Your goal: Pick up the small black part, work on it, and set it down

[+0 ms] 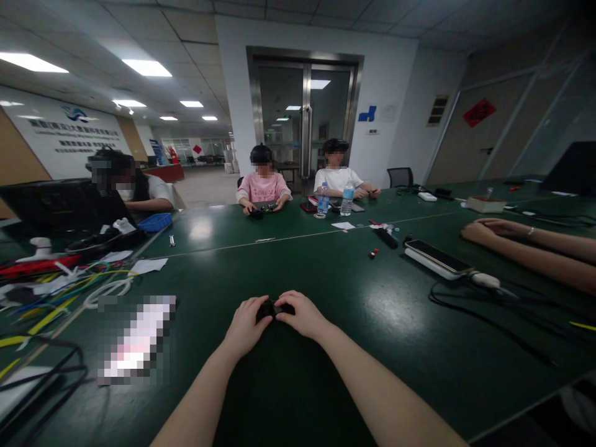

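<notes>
Both my hands are together over the green table [279, 264], fingertips closed around a small black object [266, 308]. My left hand [246, 323] grips its left side between thumb and fingers. From the other side my right hand [300, 313] pinches its right part. The fingers cover much of it, so I cannot tell its kind, nor whether it is one piece or two. To the left of my hands lies a flat, blurred-out phone-like thing [139, 338].
Tangled cables [60, 292] and a blue tray [156, 221] lie left. A phone on a white block [437, 259] with a black cable lies right, near another person's forearms [540, 248]. Water bottles [347, 198] stand by people across the table.
</notes>
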The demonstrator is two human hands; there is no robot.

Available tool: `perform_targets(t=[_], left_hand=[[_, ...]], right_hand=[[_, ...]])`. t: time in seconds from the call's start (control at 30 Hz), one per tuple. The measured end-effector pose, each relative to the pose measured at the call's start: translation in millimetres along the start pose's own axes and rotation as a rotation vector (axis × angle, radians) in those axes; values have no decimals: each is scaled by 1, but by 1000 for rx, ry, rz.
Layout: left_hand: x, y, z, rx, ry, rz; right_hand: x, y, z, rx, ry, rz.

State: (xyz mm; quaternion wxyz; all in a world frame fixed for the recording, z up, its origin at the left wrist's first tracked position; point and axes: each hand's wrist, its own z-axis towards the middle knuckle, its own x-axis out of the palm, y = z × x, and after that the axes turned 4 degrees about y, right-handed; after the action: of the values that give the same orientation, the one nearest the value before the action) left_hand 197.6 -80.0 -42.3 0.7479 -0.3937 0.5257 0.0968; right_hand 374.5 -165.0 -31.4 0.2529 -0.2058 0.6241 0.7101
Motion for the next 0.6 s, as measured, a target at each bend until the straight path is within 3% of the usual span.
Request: perform_targets(t=[0.6], left_hand=[[-2, -2, -1, 16, 7, -15]], right_hand=[[0, -2, 1, 11, 12, 13]])
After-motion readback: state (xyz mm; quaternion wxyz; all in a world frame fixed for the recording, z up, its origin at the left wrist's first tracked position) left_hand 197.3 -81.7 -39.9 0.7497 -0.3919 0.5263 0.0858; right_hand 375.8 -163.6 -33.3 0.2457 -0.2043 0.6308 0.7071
